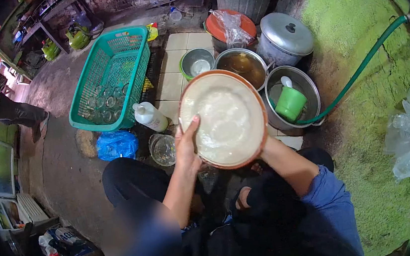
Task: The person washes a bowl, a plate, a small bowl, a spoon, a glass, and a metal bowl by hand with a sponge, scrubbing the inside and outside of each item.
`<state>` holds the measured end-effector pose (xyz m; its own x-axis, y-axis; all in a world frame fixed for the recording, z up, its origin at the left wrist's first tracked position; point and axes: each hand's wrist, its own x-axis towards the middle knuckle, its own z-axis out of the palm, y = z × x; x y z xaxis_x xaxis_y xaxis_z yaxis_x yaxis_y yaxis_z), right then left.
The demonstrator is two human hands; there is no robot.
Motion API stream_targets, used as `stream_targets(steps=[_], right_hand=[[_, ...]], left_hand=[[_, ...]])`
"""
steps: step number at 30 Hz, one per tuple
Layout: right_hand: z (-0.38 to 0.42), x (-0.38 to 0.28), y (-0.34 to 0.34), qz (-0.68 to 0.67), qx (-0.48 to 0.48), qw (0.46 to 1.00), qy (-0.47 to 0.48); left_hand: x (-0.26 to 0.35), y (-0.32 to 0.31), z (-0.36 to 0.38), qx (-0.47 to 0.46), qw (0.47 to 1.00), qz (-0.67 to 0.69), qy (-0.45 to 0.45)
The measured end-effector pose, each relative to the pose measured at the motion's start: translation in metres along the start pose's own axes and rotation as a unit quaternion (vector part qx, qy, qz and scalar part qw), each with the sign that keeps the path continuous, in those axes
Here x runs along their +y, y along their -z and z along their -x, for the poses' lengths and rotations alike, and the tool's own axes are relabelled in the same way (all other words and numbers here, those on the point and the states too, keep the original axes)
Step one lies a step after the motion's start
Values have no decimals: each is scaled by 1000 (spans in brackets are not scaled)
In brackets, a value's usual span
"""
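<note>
Sitting ahead and left of the left hand (186, 149), a large teal plastic basket (143, 47) holds clear glasses (107, 102). Beyond the right hand (267, 152), a round grey metal pot (315, 89) contains a green plastic mug (290, 104); beside it, a silver metal pot (236, 51) holds brown liquid (242, 65). Both hands grip a round cream brown-rimmed plate (224, 118), left thumb on top, right fingers hidden, their spread unclear. A white plastic bottle (151, 117) stands between basket and left hand.

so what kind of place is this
Probably a floor-level washing-up spot in a basic kitchen, perhaps a small eatery's: a green hose runs down into a metal pot holding a green mug, a teal basket holds glasses, and a wet-looking plate is in hand.
</note>
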<state>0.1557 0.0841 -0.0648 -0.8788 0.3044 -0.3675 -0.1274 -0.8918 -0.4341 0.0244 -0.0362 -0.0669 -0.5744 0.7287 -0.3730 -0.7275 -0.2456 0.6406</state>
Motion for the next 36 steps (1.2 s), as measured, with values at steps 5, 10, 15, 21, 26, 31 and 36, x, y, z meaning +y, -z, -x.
stream_targets(steps=[5,10,15,21,26,31,36], right_hand=[[-3,14,-16,76,160,982,-62],[6,-41,-22,107,125,985,49],[11,-89,-20,167,107,953,231],[28,-119,-18,162,93,945,270],[39,-117,-26,178,107,941,268],[47,-117,-27,246,95,925,274],[57,-122,-29,277,112,915,272]], left_hand=[[15,19,-21,10,993,-16,-117],[-6,43,-41,44,984,-23,-171],[-61,82,-64,92,981,-77,-153],[-155,155,-89,181,926,-329,-48],[-217,172,-78,145,891,-424,-79],[-243,174,-70,131,879,-447,-105],[-245,161,-65,199,830,-520,-39]])
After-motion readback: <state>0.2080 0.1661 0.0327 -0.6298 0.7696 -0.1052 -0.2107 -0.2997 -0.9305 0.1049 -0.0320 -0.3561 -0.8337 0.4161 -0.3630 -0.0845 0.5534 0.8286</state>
